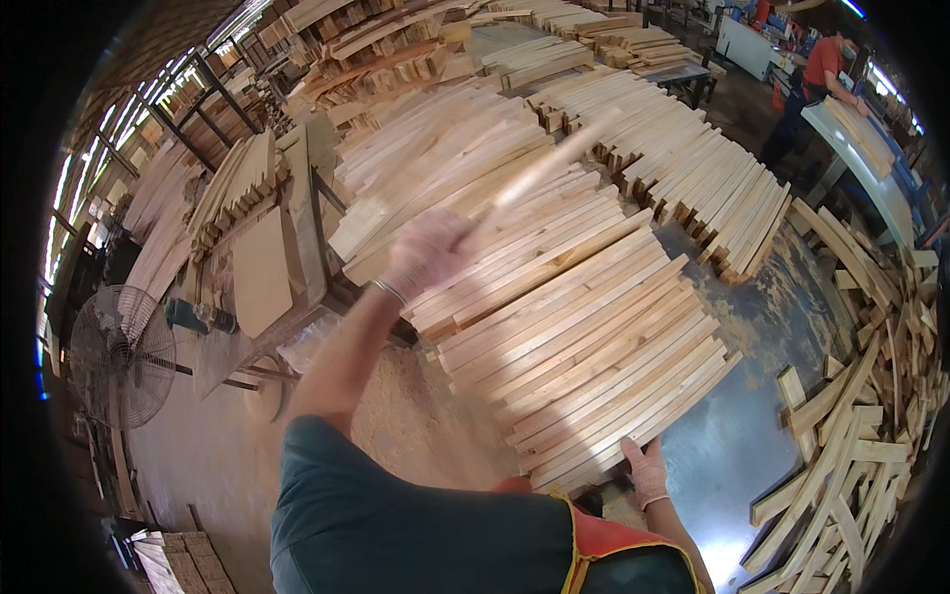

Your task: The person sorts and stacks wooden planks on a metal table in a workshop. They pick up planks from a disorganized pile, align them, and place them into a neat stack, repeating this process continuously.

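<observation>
My left hand (430, 255), in a pale glove, is closed round one end of a long wooden strip (554, 168). The strip points up and to the right above the rows of wood, smeared by motion. Beneath it a row of narrow strips (594, 346) lies side by side on the table. At the near edge of that row rests my right hand (648, 472), also gloved. Its thumb and a finger are apart, touching the nearest strip's edge; the other fingers are partly hidden.
A second row of strips (683, 158) lies farther right on the metal tabletop (722, 436). Loose offcuts (851, 465) pile up at the right. A round fan (124, 346) and a side table with boards (262, 267) stand left. A person in red (826, 69) works at the far right.
</observation>
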Motion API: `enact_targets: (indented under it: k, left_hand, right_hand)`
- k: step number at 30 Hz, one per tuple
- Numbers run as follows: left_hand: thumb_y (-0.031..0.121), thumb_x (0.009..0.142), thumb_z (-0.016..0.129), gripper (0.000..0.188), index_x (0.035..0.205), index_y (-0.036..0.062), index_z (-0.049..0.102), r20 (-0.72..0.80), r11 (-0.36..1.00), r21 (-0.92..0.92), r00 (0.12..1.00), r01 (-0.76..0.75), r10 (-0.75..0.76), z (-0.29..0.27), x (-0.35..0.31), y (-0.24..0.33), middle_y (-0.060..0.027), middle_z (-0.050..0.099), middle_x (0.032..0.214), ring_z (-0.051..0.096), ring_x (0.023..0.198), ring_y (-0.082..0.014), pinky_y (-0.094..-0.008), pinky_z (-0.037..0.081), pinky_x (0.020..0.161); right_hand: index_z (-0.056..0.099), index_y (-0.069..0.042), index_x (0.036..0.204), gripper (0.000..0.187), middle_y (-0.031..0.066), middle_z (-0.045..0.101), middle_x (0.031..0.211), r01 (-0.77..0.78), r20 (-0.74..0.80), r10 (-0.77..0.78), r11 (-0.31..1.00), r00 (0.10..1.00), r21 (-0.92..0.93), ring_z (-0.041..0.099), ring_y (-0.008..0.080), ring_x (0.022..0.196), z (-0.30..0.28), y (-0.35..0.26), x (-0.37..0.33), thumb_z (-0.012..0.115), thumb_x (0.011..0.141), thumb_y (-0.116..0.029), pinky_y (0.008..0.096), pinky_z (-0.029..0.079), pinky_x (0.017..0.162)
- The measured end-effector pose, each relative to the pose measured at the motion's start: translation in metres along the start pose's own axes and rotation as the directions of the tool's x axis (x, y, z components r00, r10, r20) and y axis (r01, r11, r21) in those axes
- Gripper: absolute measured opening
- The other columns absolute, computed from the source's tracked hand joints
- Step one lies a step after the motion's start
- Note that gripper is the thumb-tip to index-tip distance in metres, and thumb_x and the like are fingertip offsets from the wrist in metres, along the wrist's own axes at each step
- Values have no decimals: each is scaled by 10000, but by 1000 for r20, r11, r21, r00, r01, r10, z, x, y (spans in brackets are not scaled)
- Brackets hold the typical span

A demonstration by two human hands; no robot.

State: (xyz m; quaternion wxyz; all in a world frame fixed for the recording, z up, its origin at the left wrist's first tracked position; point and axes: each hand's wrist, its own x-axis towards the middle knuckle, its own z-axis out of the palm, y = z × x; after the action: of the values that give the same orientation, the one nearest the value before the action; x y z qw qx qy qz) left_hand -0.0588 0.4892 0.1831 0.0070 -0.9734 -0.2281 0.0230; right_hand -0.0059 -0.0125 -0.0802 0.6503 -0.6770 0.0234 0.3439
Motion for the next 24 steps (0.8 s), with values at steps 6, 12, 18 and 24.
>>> enact_targets:
  k: [6,12,18,24]
  left_hand:
    - [397,913,695,620,1451,92,644,-62,966,-177,978,188,-202,-8,47,-150,-117,656,1458,601,1360,-274,-392,501,1113]
    - [391,915,649,688,1538,111,564,-127,753,43,752,656,-647,6,63,-178,-135,476,1644,489,1476,-338,-414,466,1162]
    - [347,944,744,851,1645,43,371,-518,812,-480,640,331,-567,96,-75,-44,-265,348,1682,279,1587,-394,-484,285,1283]
    - [415,1077,628,740,1651,43,347,473,-377,-881,492,287,-730,265,-258,68,-181,351,1698,377,1540,-312,-449,294,1259]
  right_hand:
    - [280,-46,1650,895,170,593,1446,21,0,-21,999,1000,-43,586,264,1271,-6,16,7,779,940,-268,384,493,1072]
    - [410,-32,1548,779,125,668,1254,-126,9,132,967,991,-220,652,203,963,1,-12,4,739,936,-384,344,569,771]
    - [417,46,1512,884,107,707,1077,-312,-23,323,891,946,-329,686,214,903,14,-47,-4,737,929,-537,367,586,735]
    - [414,15,1541,920,210,746,999,-203,-5,234,834,972,-513,739,334,894,2,-12,13,724,936,-605,423,578,873]
